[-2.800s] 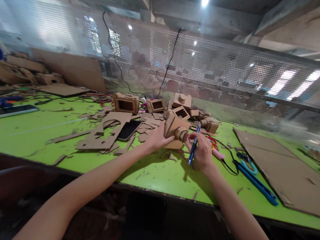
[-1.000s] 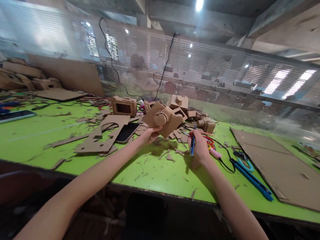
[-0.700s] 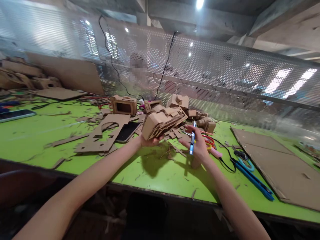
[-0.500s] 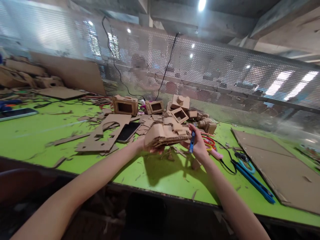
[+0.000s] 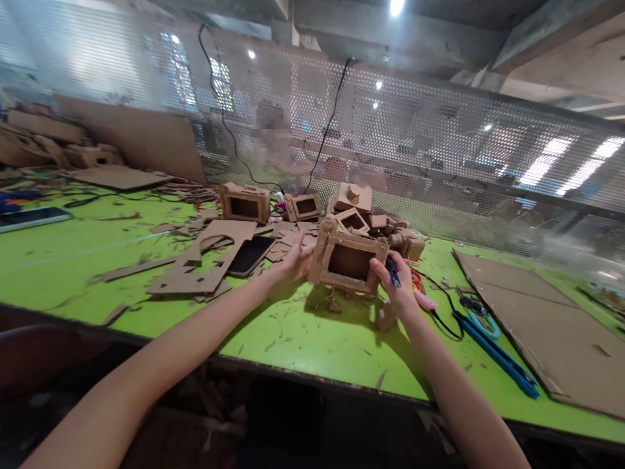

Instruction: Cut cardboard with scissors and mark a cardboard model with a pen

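A cardboard model camera (image 5: 322,257) is held up just over the green table, its framed rectangular opening facing me. My right hand (image 5: 398,283) grips its right side, thumb on the front frame. Tucked in that same hand is a slim blue tool (image 5: 392,272), its kind unclear. My left hand (image 5: 293,260) is at the model's left edge with fingers apart; whether the fingertips touch it I cannot tell. Behind the model sit other cardboard cameras, one with a framed opening (image 5: 244,203) and one with a round lens (image 5: 354,195).
A cut cardboard sheet (image 5: 209,277) and a dark phone (image 5: 251,255) lie left of centre. On the right are a pink-handled tool (image 5: 426,299) with a cord, a blue utility knife (image 5: 502,358), and a large cardboard sheet (image 5: 541,319). Scraps litter the green table (image 5: 273,339); a perforated screen (image 5: 415,150) stands behind.
The cardboard camera has been turned so its framed opening faces me, and it has shifted right. My left hand has come out from under it to its left edge.
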Demonstrator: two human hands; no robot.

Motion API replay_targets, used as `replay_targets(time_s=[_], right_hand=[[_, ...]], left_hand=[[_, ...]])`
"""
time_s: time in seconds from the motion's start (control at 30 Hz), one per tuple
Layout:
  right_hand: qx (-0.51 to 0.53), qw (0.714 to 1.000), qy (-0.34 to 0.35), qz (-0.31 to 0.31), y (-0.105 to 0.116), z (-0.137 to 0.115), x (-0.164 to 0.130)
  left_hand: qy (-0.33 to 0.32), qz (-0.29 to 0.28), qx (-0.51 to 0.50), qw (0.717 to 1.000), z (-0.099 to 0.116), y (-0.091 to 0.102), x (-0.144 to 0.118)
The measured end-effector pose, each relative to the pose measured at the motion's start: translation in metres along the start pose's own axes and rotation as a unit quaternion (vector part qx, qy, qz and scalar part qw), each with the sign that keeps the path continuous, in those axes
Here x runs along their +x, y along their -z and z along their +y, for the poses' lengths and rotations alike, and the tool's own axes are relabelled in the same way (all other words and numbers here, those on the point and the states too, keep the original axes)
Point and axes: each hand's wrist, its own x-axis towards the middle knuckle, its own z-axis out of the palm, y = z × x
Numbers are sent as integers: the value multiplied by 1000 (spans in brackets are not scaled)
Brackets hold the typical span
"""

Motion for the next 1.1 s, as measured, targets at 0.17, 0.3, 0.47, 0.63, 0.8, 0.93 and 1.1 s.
replay_targets(time_s=[0.17, 0.3, 0.47, 0.63, 0.8, 0.93, 1.1], right_hand=[[5, 1000, -11, 12, -9, 11, 7], [-36, 999, 35, -1, -9, 23, 10], [-250, 966, 6, -64, 2, 24, 11], [-435, 872, -13, -225, 4, 17, 6], [-467, 844, -8, -263, 0, 18, 4], [-464, 846, -7, -263, -1, 17, 3], [-465, 844, -4, -266, -2, 16, 1]], left_hand=[[-13, -14, -7, 1000, 2, -6, -10], [-29, 62, 132, 989, 3, -2, -7], [-85, 176, 175, 965, 6, 30, 1], [-50, 183, 325, 926, -5, 54, 5], [0, 177, 446, 877, -6, 53, 3], [25, 205, 495, 844, -3, 38, -1], [62, 208, 569, 793, 7, 31, -4]])
